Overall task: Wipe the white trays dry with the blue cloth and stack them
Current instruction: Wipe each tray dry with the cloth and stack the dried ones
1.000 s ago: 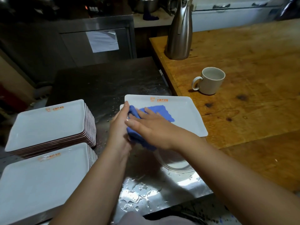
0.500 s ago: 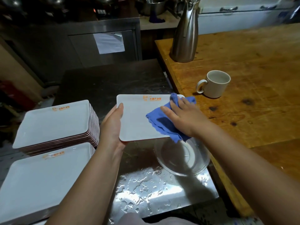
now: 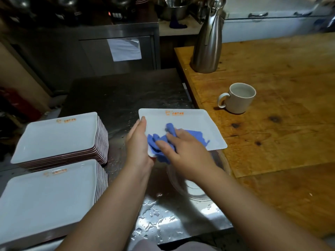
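A white rectangular tray [image 3: 184, 122] with an orange logo is held above the wet steel counter. My left hand [image 3: 137, 142] grips its left edge, thumb on top. My right hand [image 3: 184, 153] presses the crumpled blue cloth [image 3: 163, 142] onto the tray's near left part, fingers bent over the cloth. Two stacks of white trays stand at the left: a far stack [image 3: 58, 136] and a near stack [image 3: 47, 198].
The steel counter [image 3: 159, 220] carries water drops, and a clear glass bowl [image 3: 188, 189] sits under my right wrist. On the wooden table [image 3: 272, 133] to the right stand a beige mug [image 3: 239, 97] and a tall steel jug [image 3: 208, 38].
My right hand has swept the blue cloth from the tray's right end back to its left side. The tray has shifted a little to the right in my left hand.
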